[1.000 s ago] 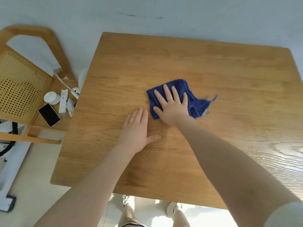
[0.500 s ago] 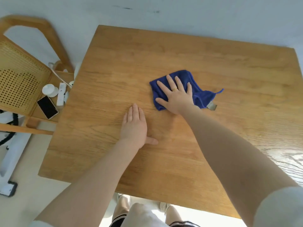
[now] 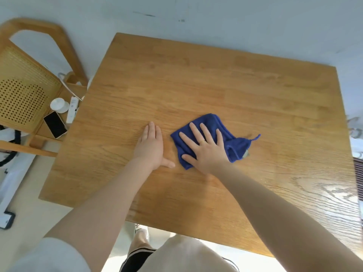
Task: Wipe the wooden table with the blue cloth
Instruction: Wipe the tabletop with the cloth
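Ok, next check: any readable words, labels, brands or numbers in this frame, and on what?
None can be read.
Grey tag on the blue cloth, beside the right hand: too small to read.
White remote-like bar on the chair: marks blurred.
Phone: screen dark.
Wooden table: bare grain, no text.

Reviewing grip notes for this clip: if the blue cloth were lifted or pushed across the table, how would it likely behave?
The blue cloth looks soft and floppy: it lies bunched in folds with a loose loop trailing, so it would probably drape if lifted. Pushed under the flat right hand, it seems likely to slide on the smooth wooden table, perhaps bunching at its edges. It is probably light.
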### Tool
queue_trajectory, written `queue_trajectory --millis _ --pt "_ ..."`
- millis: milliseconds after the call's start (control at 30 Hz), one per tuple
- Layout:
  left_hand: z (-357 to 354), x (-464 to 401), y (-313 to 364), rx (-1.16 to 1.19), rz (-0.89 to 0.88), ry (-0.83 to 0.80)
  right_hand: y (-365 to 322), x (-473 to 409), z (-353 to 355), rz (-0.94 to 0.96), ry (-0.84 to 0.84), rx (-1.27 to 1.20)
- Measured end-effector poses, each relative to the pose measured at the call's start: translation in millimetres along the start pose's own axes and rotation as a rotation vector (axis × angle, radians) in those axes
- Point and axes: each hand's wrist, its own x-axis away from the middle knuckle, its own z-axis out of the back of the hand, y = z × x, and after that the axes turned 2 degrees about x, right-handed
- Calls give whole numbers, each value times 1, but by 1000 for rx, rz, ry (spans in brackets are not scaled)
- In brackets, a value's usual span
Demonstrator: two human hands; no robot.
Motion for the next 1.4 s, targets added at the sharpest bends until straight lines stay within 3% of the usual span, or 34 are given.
queue_trajectory --millis 267,500,767,967,1133,1400 --pt "-1 1 -1 11 27 2 41 -55 19 -147 14 -54" --pt "-5 22 27 -7 29 82 26 2 -3 -54 36 -48" --pt "-16 27 73 217 -22 197 36 36 -15 59 62 25" --pt "-28 26 70 127 -30 236 69 -31 6 -153 103 -53" --pt "-21 23 69 54 -72 219 63 -24 5 -303 135 -125" --pt "6 -6 63 -1 -200 171 46 24 -17 -153 131 -21"
